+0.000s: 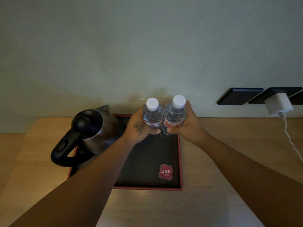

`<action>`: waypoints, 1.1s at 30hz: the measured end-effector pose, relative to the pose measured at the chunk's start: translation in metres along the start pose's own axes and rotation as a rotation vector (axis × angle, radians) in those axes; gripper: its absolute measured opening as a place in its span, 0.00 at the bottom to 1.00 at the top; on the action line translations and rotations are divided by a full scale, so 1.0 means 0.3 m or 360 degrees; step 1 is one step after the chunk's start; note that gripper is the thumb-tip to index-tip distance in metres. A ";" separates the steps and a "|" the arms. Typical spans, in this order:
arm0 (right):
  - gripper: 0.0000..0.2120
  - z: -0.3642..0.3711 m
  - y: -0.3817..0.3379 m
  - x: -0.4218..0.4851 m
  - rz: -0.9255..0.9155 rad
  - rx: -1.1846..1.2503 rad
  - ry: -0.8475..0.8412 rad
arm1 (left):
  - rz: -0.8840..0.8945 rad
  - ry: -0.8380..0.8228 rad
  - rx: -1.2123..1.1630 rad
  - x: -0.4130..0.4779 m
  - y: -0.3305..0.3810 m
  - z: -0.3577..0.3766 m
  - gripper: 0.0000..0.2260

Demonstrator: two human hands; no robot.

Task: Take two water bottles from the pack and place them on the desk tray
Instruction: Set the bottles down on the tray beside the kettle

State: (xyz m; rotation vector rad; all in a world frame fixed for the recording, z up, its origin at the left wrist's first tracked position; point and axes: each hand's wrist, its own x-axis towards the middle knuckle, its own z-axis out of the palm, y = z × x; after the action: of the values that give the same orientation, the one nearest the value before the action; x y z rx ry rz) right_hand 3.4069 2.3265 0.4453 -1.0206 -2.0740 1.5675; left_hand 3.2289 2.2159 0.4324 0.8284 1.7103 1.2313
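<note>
Two small clear water bottles with white caps and red-and-white labels stand upright side by side over the far end of the black tray (180,163) with a red rim. My left hand (136,131) is wrapped around the left bottle (152,114). My right hand (186,126) grips the right bottle (175,113). The bottles touch each other. Their bases are hidden behind my fingers, so I cannot tell whether they rest on the tray. The pack is out of view.
A steel kettle (91,130) with a black handle occupies the tray's left side. The tray lies on a light wooden desk (213,185) against a pale wall. Black wall sockets (239,95) hold a white charger (278,104) with a cable trailing down at the right.
</note>
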 end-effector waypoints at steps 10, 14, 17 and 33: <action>0.45 0.017 0.045 0.024 0.0055 -0.0040 -0.0009 | 0.0131 -0.0127 0.0216 0.008 0.009 -0.011 0.33; 0.46 -0.003 0.024 0.009 0.0141 -0.0164 -0.0041 | 0.0014 -0.0048 0.0312 -0.023 0.065 -0.018 0.37; 0.45 -0.042 -0.011 -0.033 0.0154 -0.0258 -0.0021 | 0.0032 -0.0006 0.0292 -0.080 0.120 -0.050 0.39; 0.19 -0.137 -0.338 -0.130 -0.0296 -0.0928 -0.0034 | 0.0970 -0.0292 0.1459 -0.117 0.443 -0.138 0.17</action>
State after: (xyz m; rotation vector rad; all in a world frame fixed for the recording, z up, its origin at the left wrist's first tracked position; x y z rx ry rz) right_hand 3.4262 2.3134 0.5589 -0.9438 -2.6254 0.8997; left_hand 3.2108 2.2084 0.5748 2.0478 1.9183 0.6214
